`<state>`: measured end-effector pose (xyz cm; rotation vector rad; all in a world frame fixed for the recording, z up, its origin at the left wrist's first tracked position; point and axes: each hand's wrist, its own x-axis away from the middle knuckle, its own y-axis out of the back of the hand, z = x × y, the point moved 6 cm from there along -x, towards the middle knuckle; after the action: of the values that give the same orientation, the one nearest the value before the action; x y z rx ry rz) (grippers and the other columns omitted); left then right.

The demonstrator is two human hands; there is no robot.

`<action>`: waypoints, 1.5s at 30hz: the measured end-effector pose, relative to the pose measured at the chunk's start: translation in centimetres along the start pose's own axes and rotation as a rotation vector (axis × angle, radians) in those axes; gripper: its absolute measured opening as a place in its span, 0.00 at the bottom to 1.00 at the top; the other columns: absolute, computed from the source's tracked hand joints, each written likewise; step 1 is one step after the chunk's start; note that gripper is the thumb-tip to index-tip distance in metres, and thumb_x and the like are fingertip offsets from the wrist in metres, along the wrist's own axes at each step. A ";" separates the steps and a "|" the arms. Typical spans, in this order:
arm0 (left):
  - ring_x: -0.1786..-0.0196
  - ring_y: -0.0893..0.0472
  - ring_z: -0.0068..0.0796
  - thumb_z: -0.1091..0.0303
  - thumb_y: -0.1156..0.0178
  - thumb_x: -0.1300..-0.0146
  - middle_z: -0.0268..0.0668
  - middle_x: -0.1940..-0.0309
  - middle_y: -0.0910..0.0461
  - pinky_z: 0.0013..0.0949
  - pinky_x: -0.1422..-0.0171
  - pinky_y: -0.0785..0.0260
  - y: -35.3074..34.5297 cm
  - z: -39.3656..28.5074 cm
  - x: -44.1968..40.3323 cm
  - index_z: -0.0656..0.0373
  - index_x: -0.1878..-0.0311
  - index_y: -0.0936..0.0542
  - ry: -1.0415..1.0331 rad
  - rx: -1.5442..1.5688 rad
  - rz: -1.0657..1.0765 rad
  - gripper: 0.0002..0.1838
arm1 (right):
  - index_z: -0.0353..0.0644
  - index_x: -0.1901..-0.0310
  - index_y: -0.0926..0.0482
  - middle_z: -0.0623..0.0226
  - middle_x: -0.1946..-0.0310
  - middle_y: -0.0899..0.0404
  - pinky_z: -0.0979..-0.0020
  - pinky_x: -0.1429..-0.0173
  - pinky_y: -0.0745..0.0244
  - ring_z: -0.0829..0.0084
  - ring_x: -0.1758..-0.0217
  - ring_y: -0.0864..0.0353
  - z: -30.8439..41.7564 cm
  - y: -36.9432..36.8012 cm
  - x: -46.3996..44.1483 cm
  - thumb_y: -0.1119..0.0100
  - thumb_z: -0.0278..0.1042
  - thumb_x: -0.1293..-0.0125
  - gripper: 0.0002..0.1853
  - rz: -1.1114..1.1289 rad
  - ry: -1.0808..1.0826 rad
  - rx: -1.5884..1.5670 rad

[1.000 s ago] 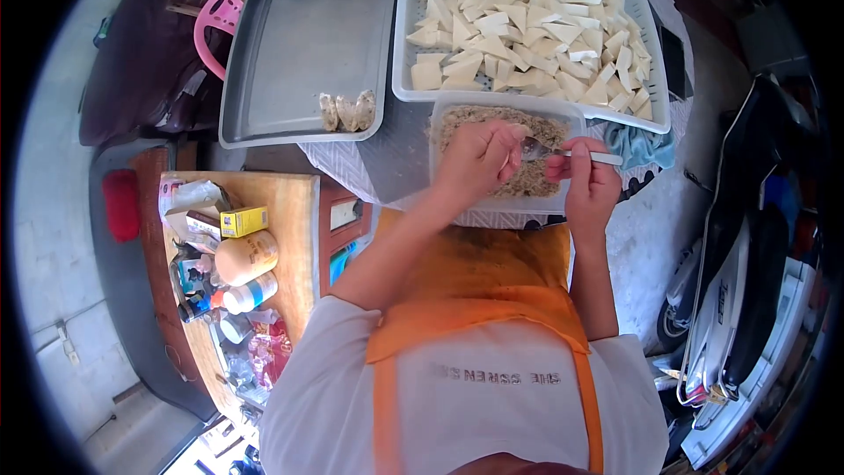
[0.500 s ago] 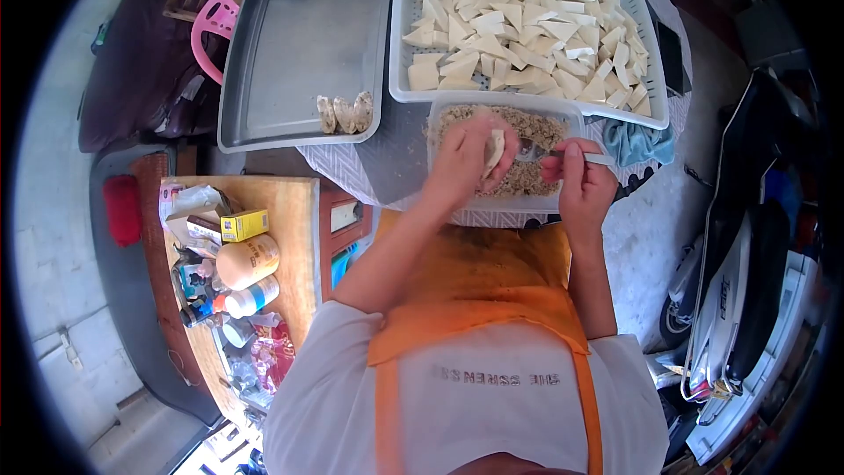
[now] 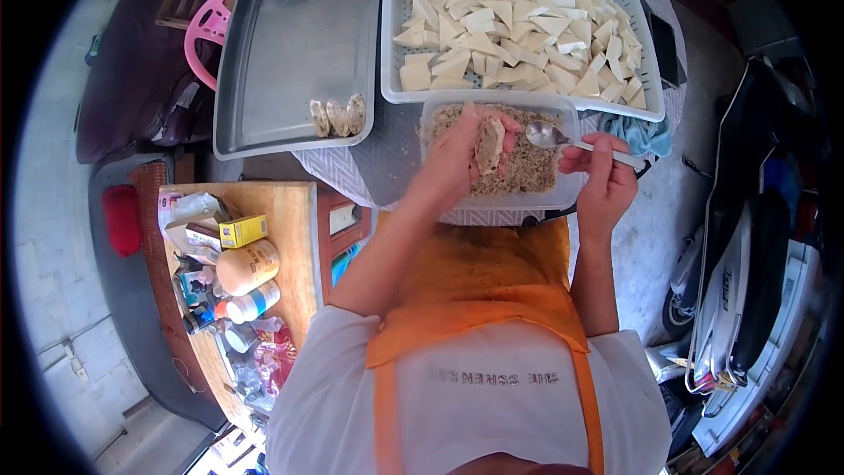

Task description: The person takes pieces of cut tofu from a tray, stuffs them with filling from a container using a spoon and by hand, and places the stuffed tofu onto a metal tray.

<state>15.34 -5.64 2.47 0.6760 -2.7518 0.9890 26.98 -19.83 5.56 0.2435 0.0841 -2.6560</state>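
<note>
My left hand [image 3: 457,151] holds a stuffed tofu piece [image 3: 490,146] on its fingers, filling side showing, above the plastic container [image 3: 503,214]. Brown minced filling [image 3: 526,167] lies inside that container. In my right hand [image 3: 601,171] is a metal spoon [image 3: 547,135], its bowl over the filling and close to the tofu piece. Behind the container, a white perforated tray [image 3: 656,104] bears a heap of cut tofu wedges [image 3: 519,31]. Several filled pieces [image 3: 337,116] stand together at the near right corner of the metal tray [image 3: 299,44].
A blue cloth [image 3: 637,135] lies right of the container. Bottles [image 3: 248,266] and a yellow box [image 3: 243,230] crowd the wooden table [image 3: 294,211] at the left. A pink plastic object [image 3: 207,35] is beside the metal tray. A motorbike [image 3: 725,299] stands at the right.
My left hand has turned and opened out, bringing the tofu piece into clear view. My right hand has drawn slightly right and down with the spoon, whose bowl now shows.
</note>
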 end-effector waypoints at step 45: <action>0.88 0.37 0.18 0.56 0.60 0.25 0.31 0.89 0.31 0.22 0.82 0.46 -0.2 -1.4 0.5 0.59 0.79 0.28 -0.146 -0.460 -0.133 0.26 | 0.34 0.63 0.23 0.65 0.77 0.20 0.79 0.71 0.24 0.78 0.76 0.18 -1.3 -2.2 0.4 0.51 0.29 0.29 0.09 0.179 -0.009 0.183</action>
<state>15.00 -5.02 3.82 0.8576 -2.8544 0.2680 25.80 -17.88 4.27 0.2840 -0.1769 -2.4868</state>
